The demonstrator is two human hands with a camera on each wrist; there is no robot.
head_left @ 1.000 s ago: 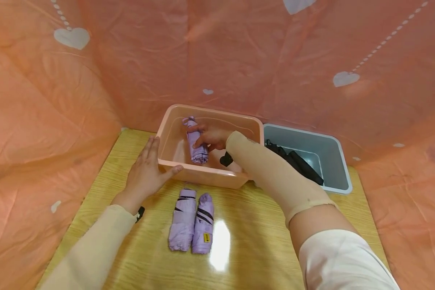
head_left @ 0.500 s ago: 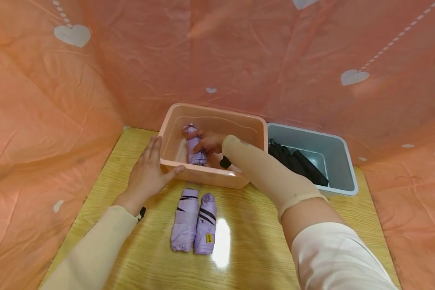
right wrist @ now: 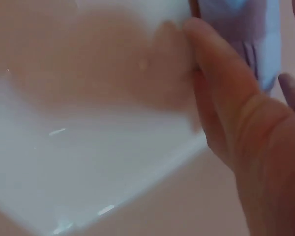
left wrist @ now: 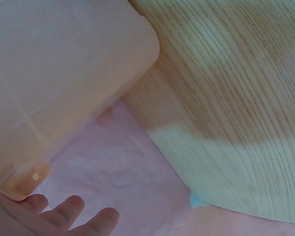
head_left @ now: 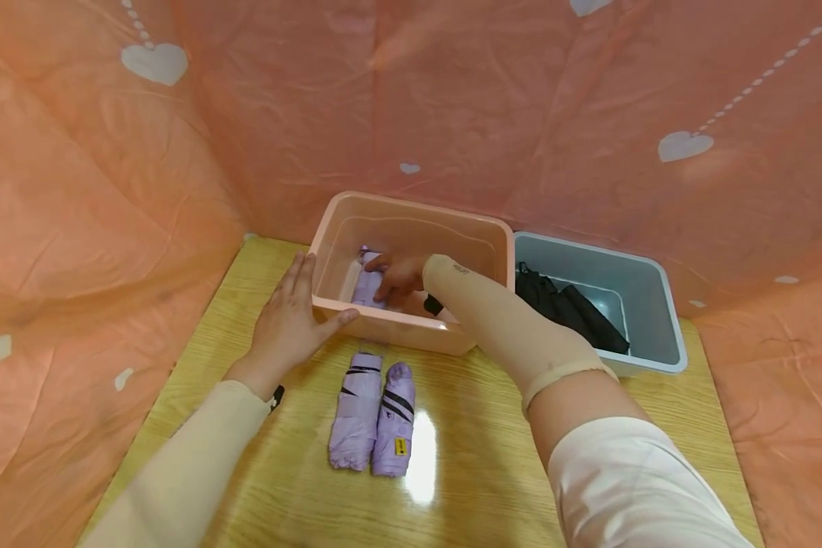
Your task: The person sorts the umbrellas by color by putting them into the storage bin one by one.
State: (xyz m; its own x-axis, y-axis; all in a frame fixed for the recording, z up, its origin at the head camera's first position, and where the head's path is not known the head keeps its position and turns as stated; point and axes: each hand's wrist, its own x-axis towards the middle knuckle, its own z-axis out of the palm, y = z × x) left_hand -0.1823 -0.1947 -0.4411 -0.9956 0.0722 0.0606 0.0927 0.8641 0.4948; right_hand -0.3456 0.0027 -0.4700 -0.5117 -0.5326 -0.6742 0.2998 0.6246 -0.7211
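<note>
Inside the pink plastic bin (head_left: 411, 329), my right hand (head_left: 404, 275) holds a folded lilac umbrella (head_left: 367, 286) low near the bin's left side. In the right wrist view the thumb and fingers (right wrist: 226, 73) lie on either side of that umbrella (right wrist: 241, 29); the hand covers part of it. My left hand (head_left: 284, 320) rests against the bin's front left corner, fingers straight along the outside and thumb at the front rim. Two more folded lilac umbrellas, a wider one (head_left: 355, 418) and a slimmer one (head_left: 393, 426) with a yellow tag, lie side by side before the bin.
A grey-blue bin (head_left: 671, 320) stands right beside the pink one, with black folded umbrellas (head_left: 582, 316) in it. Both bins sit at the back of a wooden table (head_left: 507, 457). Pink cloth with white hearts (head_left: 466, 114) hangs behind and at the sides.
My right hand has lowered the lilac umbrella further into the pink bin. The left hand keeps its place at the corner. The whole view has shifted slightly.
</note>
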